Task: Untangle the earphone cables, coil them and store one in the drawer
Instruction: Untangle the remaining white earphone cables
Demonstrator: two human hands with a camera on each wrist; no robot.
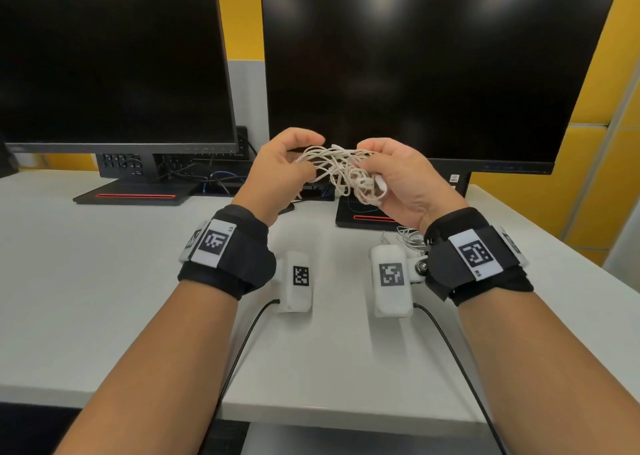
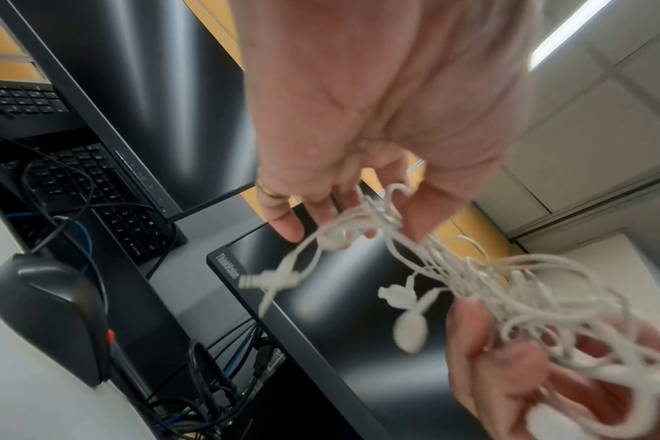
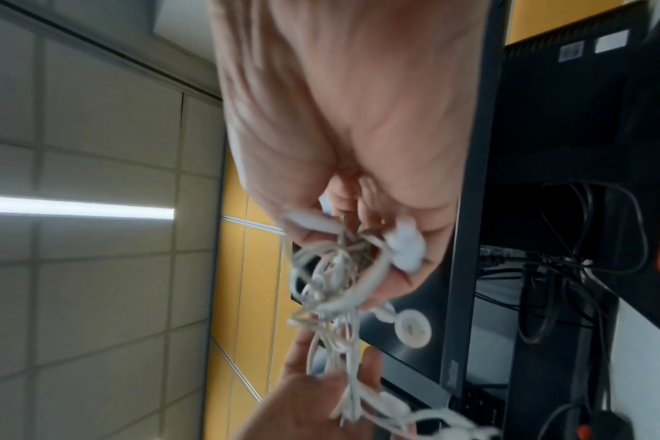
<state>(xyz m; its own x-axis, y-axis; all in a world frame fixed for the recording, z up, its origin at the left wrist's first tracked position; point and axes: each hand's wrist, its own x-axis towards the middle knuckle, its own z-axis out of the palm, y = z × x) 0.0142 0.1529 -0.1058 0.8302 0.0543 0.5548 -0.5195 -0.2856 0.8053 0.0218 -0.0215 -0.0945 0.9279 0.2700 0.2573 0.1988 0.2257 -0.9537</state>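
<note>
Both forearms reach in from the near edge of the table (image 1: 104,316), wrists strapped in black bands with coded tags. Up above the far middle of the table, between the hands, hangs the tangle of white earphone cables (image 1: 341,170), a knot of loops with earbuds dangling from it. Left hand (image 1: 280,167) has its fingers curled in and pinches a few strands at the knot's left side. Right hand (image 1: 398,177) is curled tighter, thumb pressing a bunched clump of cable and a white plug against its fingers. Down on the table, just beyond the right wrist, lies a second thin bundle of cable (image 1: 410,238), near the right monitor's base. Two dark monitors (image 1: 433,66) stand along the far edge, with a keyboard (image 2: 106,202) and loose black leads tucked behind them.
</note>
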